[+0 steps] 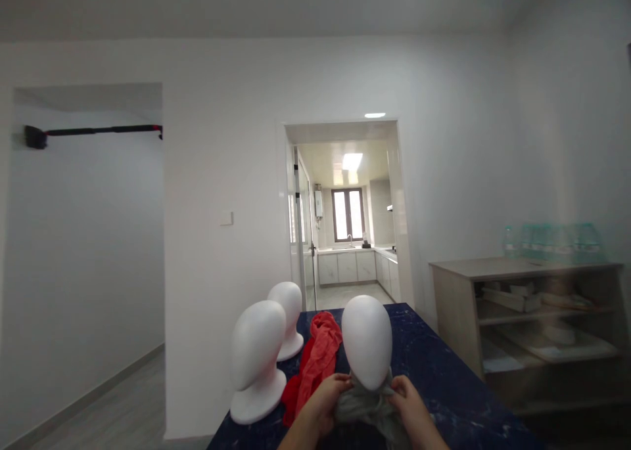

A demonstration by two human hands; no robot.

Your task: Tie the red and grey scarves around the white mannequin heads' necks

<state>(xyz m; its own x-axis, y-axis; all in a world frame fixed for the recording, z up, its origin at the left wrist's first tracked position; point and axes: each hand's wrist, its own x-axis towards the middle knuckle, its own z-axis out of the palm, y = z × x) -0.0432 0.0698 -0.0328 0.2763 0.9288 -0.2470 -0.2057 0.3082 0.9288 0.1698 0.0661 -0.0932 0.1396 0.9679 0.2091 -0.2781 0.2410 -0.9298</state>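
Two bare white mannequin heads (256,361) (288,318) left on dark blue table (444,371); red scarf (315,361) beside them; wooden shelf unit (532,318) right; kitchen doorway (348,213) beyond.

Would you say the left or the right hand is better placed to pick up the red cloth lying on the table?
Left, probably. The left hand grips the grey scarf right beside the red cloth, while the right hand sits across the mannequin head.

A dark blue marbled counter (444,378) carries three white mannequin heads (367,341), (256,361), (288,318). A red cloth (315,361) lies crumpled between them, and a grey cloth (367,407) lies bunched at the nearest head's base.
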